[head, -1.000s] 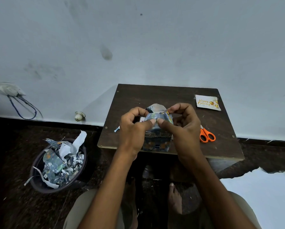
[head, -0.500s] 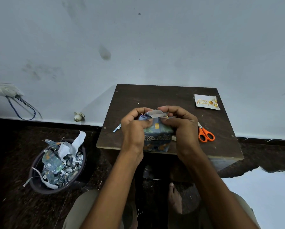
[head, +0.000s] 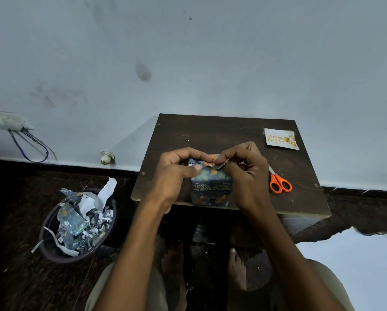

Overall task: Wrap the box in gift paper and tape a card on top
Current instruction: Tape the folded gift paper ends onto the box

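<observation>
A small box point(head: 211, 187) covered in dark blue patterned gift paper stands at the front edge of the dark wooden table point(head: 221, 133). My left hand point(head: 176, 173) curls over its top left corner, thumb pressing the paper down. My right hand point(head: 244, 171) pinches a loose paper flap at the top right of the box. A small yellow strip shows on the paper between my thumbs. A white "Happy Birthday" card point(head: 280, 139) lies at the table's far right corner, apart from the box.
Orange-handled scissors point(head: 279, 181) lie on the table just right of my right hand. A dark bin point(head: 75, 225) full of gift paper scraps stands on the floor to the left. A wall runs behind the table. My bare feet are below.
Both hands have curled further over the top of the box and the top flap has been folded lower. The box, card and scissors stay in place.
</observation>
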Demonstrator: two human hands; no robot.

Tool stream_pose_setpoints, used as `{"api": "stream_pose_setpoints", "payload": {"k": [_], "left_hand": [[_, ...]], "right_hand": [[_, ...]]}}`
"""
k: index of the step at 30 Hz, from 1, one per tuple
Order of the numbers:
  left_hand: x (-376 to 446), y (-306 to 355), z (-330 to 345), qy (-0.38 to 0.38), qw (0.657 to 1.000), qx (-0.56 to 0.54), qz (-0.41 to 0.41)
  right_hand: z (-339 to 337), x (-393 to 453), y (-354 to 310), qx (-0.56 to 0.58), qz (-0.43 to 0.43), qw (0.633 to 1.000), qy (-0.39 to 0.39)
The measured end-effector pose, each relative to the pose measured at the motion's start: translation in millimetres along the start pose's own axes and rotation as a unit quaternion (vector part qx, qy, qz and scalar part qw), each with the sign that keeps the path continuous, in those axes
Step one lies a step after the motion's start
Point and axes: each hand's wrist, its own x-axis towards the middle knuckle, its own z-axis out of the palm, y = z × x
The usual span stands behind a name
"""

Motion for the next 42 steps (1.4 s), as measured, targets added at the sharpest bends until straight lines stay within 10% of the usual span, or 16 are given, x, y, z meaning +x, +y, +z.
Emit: {"api": "stream_pose_setpoints", "payload": {"k": [13,26,42], "left_hand": [[-5.3,-10.5,32.4,0.176,0.984,0.019,0.013],[-2.1,-12.9,39.6,0.168,0.981,-0.091,0.02],[4.8,-14.0,35.7,0.208,0.978,-0.023,0.021]], "right_hand": [[-2.4,-0.9,13.6,0.018,0.025,0.999,-0.01],[-5.2,2.7,13.0,0.309,0.191,0.929,-0.073],[-43.0,19.7,17.6,0.248,0.189,0.95,0.005]]}}
